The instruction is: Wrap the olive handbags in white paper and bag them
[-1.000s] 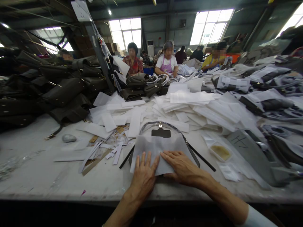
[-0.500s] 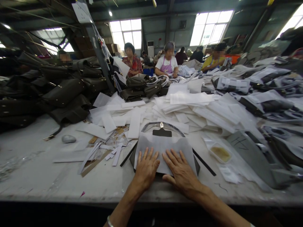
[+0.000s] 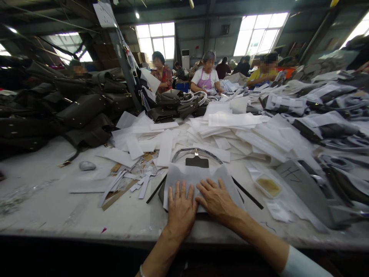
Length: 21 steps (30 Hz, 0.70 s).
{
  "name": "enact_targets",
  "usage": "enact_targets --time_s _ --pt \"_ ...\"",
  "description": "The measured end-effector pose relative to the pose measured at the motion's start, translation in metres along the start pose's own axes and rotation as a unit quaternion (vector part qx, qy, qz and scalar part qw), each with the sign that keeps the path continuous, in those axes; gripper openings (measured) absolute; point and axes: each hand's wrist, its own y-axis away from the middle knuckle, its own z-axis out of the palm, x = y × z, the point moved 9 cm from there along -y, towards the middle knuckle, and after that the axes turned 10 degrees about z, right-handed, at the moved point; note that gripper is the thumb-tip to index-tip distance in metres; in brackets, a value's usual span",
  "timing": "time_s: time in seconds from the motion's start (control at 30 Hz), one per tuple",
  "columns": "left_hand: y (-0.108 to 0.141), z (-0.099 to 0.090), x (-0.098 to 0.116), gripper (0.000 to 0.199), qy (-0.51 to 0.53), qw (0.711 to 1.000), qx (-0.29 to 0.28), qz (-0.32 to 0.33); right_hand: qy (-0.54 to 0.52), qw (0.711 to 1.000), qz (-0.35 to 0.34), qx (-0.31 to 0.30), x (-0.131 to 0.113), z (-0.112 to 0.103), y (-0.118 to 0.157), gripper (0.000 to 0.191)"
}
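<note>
The dark handbag [image 3: 162,194] lies at six o'clock on the desk [image 3: 123,221], close to the worker's edge, a pale foam sheet [image 3: 198,174] covering most of it and its wrapped handle [image 3: 184,151] arching at the bag's twelve. The left hand [image 3: 181,207] rests flat on the sheet, fingers slightly parted; the right hand [image 3: 217,198] lies flat just beside it, fingers angled toward eleven. Neither grips anything. With palms alone on it, I'd guess the sheet could slide or crease under uneven pressure. The dark strap [image 3: 248,192] sticking out toward four o'clock might snag if the bag is turned. A wide sweep toward three could knock the plastic tub [image 3: 265,195], and paper scraps [image 3: 144,185] near nine could stray under the sheet.
</note>
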Motion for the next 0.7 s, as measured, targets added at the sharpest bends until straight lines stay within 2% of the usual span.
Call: enact_targets --time_s 0.1,0.17,0.27,0.37,0.4,0.43,0.53,0.6,0.7 --pt "0.017 -0.001 0.007 0.049 -0.003 1.000 -0.027 0.007 0.003 1.000 -0.011 0.022 -0.003 0.007 0.019 0.039" --pt "0.018 -0.004 0.008 0.053 -0.001 0.997 -0.071 0.012 0.002 0.999 -0.022 0.046 -0.003 0.009 0.028 0.039" --pt "-0.001 -0.015 0.007 0.055 0.017 0.987 -0.155 0.049 0.000 0.995 -0.033 0.089 -0.002 0.010 0.033 0.040" --pt "-0.027 -0.018 0.018 0.035 0.065 0.960 -0.233 0.143 -0.010 0.992 -0.033 0.122 0.003 0.012 0.033 0.039" --pt "-0.034 -0.018 0.020 0.032 0.068 0.958 -0.229 0.161 -0.013 0.991 -0.030 0.127 0.005 0.013 0.033 0.039" --pt "-0.040 -0.017 0.020 0.028 0.062 0.964 -0.201 0.164 -0.015 0.991 -0.026 0.129 0.006 0.014 0.033 0.039" --pt "-0.044 -0.012 0.014 0.020 0.039 0.988 -0.066 0.131 -0.016 0.994 -0.013 0.103 0.007 0.011 0.029 0.040" --pt "-0.037 -0.004 0.011 0.020 0.039 0.993 -0.010 0.112 -0.007 0.999 -0.004 0.054 0.003 0.006 0.021 0.041" --pt "-0.028 0.003 0.007 0.021 0.047 0.993 0.032 0.100 0.025 0.999 -0.005 -0.041 -0.012 0.001 0.002 0.035"
